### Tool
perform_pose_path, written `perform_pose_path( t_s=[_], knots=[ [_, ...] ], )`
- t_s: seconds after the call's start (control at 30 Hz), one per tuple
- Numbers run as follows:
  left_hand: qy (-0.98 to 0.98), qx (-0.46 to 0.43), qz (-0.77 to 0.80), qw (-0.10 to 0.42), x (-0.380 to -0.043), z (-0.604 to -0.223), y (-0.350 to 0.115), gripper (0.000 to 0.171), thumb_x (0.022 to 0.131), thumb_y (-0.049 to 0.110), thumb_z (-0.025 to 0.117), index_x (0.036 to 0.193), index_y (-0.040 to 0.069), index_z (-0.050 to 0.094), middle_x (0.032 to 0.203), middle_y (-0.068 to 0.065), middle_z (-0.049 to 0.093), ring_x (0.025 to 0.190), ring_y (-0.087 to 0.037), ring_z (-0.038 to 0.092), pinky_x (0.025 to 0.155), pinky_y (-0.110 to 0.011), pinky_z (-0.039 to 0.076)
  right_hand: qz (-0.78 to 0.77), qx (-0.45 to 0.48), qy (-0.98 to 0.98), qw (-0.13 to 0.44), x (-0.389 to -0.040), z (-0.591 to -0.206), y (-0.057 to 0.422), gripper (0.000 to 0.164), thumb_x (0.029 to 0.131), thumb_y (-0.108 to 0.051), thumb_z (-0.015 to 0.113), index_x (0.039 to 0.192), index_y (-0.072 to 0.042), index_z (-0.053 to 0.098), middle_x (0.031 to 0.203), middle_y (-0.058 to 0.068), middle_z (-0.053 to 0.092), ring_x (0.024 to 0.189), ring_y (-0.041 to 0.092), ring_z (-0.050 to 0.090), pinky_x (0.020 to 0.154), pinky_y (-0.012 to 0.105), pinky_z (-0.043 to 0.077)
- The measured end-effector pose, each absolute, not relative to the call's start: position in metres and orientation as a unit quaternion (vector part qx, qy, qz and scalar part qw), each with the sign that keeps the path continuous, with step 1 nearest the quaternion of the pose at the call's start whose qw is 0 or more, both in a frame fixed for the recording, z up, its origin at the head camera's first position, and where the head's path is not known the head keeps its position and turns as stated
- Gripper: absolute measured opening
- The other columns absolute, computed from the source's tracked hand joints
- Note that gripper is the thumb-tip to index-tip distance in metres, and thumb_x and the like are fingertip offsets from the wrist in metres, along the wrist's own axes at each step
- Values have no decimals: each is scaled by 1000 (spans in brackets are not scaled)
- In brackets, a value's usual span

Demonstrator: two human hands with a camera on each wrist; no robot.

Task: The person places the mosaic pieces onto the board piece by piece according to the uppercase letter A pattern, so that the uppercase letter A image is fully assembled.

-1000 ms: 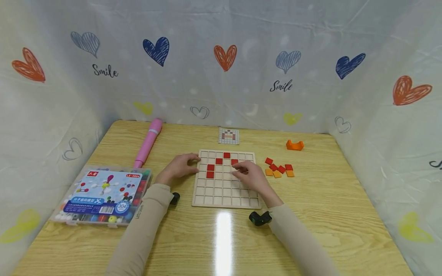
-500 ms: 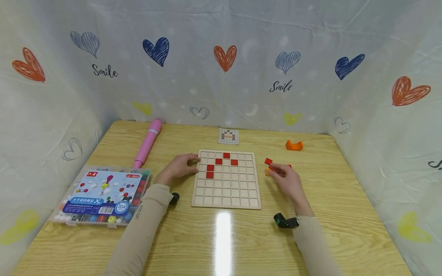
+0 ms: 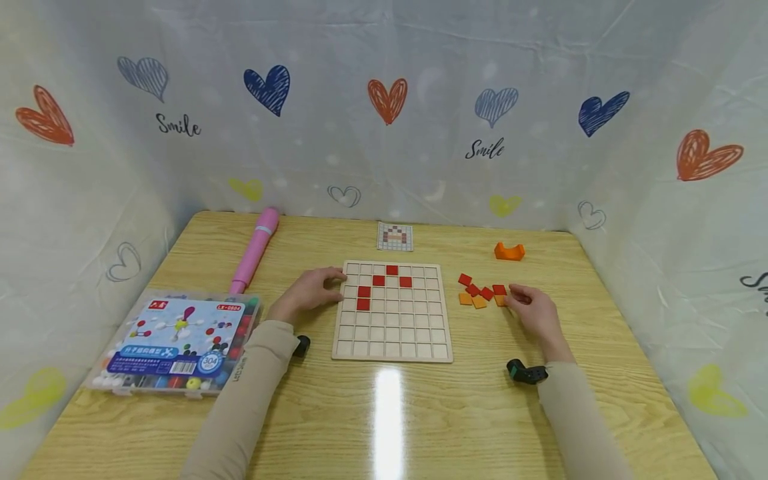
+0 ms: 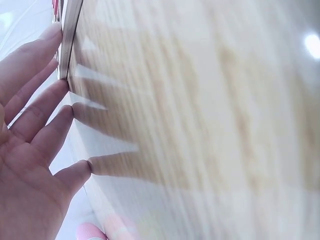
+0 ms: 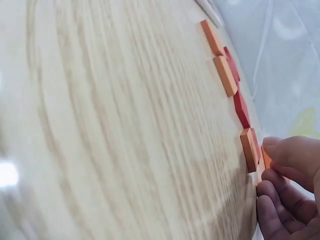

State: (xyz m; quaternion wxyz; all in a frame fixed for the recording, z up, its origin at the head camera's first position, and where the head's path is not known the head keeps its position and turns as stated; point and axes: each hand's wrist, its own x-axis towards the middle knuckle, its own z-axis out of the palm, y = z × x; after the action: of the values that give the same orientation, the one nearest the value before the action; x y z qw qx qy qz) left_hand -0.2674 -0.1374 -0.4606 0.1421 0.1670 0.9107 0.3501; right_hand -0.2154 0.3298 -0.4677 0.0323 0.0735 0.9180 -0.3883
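A wooden grid board [image 3: 393, 331] lies mid-table, with several red tiles [image 3: 363, 292] set in its upper cells. My left hand [image 3: 311, 291] rests at the board's left edge, thumb and fingers spread; the left wrist view shows its fingertips [image 4: 60, 84] by the board's side. To the right of the board, loose red tiles [image 3: 473, 290] and orange tiles [image 3: 479, 302] form a small cluster. My right hand [image 3: 536, 313] is at the cluster's right end, thumb and fingertips beside a red tile [image 3: 499, 289] and an orange tile [image 5: 248, 150]. No tile shows plainly in its grasp.
A small card with a printed grid pattern [image 3: 395, 237] lies behind the board. An orange curved bracket [image 3: 509, 251] stands at the back right. At the left are a pink tube [image 3: 255, 250] and a clear-lidded molecular model box [image 3: 174, 340]. A patterned curtain surrounds the table.
My right hand has moved right, from over the board past the loose tiles to their right end. The red tile that was under its fingers shows uncovered on the board. The left hand stays put.
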Motion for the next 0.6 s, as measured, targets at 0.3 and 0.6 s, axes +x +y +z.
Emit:
perform_pose_path(
  t_s=[0.3,0.6],
  knots=[
    [912,165,346,143,-269,-461,-138,46,93,17,72,136,6,61,154,-16,46,148,-38,34,123,-51,27,-374,60,924,47,-227,-467,325,53,102,-25,58,146,4,48,140,28,55,123,39,54,101,50,49],
    [912,162,349,146,-270,-462,-138,46,94,16,71,137,6,60,155,-16,45,148,-37,33,124,-51,26,-361,63,929,40,-243,-470,322,45,102,-22,58,138,5,55,131,26,61,111,34,59,87,36,52]
  ],
)
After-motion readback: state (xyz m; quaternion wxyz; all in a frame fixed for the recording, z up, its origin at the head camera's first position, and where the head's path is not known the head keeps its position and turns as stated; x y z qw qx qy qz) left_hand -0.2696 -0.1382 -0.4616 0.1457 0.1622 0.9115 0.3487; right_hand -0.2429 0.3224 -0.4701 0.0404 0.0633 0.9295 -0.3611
